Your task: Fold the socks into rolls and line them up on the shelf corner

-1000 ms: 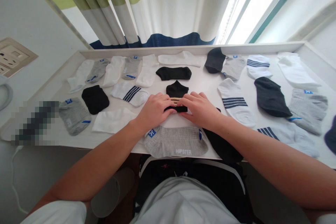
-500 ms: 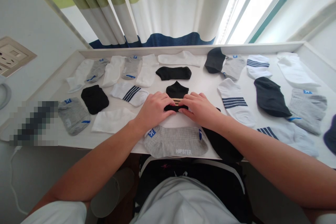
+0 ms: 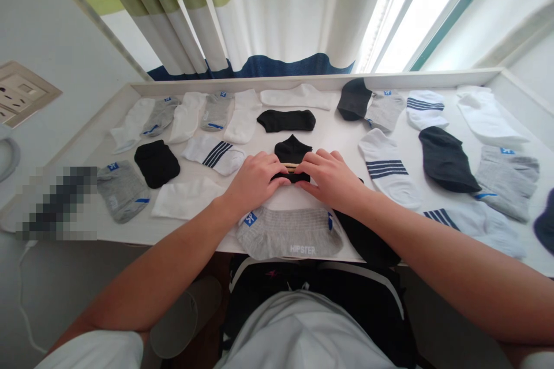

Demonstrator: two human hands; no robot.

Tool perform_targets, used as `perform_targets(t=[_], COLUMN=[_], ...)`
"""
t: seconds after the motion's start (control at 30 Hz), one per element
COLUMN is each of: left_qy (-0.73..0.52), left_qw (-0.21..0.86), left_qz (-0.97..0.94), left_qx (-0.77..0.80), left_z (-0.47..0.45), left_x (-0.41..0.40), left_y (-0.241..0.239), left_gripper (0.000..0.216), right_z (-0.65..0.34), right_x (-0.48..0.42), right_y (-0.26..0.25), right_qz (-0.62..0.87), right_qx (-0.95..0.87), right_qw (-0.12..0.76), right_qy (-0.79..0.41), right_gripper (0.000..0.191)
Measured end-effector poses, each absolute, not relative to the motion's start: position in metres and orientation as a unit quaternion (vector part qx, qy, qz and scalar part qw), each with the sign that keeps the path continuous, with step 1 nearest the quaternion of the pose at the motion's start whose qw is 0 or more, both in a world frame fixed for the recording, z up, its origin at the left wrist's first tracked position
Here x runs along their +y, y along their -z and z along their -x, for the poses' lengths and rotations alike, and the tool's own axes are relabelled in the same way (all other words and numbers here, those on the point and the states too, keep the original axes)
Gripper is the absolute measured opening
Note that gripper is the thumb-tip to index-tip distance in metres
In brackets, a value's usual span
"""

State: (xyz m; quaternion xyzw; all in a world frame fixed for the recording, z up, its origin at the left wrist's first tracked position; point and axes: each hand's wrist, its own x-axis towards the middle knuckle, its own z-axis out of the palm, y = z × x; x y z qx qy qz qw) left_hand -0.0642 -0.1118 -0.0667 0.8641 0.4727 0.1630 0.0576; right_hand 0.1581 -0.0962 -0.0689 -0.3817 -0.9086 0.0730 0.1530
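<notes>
From the head camera, we look down along our two forearms at a white desk (image 3: 335, 147) spread with socks. In the middle lies the black sock with tan bands (image 3: 293, 149), its pointed end toward the curtain (image 3: 294, 17) and its near end gathered in a fold. Our left hand (image 3: 258, 176) and right hand (image 3: 331, 176) grip that fold from either side: the fingers (image 3: 272, 164) are bent and nearly closed on the cloth, thumbs at its near edge, the two hands slightly apart.

Just beyond it, a plain black sock (image 3: 286, 120) lies flat and crosswise. Beside our left hand is a white sock with dark stripes (image 3: 215, 154); to the right of our right hand lies a second striped sock (image 3: 385, 167). At the front edge, nearest us, is a grey sock lettered HIPSTER (image 3: 289, 233), and next to it a larger black sock (image 3: 367, 239), partly hidden by our right forearm. A socket panel (image 3: 23, 94) sits on the left wall.
</notes>
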Motion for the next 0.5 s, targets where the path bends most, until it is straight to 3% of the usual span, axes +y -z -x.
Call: perform_targets(t=[0.27,0.5], left_qy=[-0.192,-0.173], left_qw=[0.054,0.064], left_qz=[-0.854,-0.860], left_qx=[0.480,0.476], left_z=[0.0663,0.0653], left_x=[-0.1138,-0.1121], left_y=[0.0634,0.0634], left_gripper=[0.028,0.015], right_z=[-0.1576,-0.1584], right_x=[-0.0934,-0.0950], right_y=[0.0682,0.0681], right_qz=[0.392,0.389], right_qx=[-0.903,-0.902], right_qw=[0.145,0.153], right_qy=[-0.100,-0.103], right_gripper=[0.017,0.016])
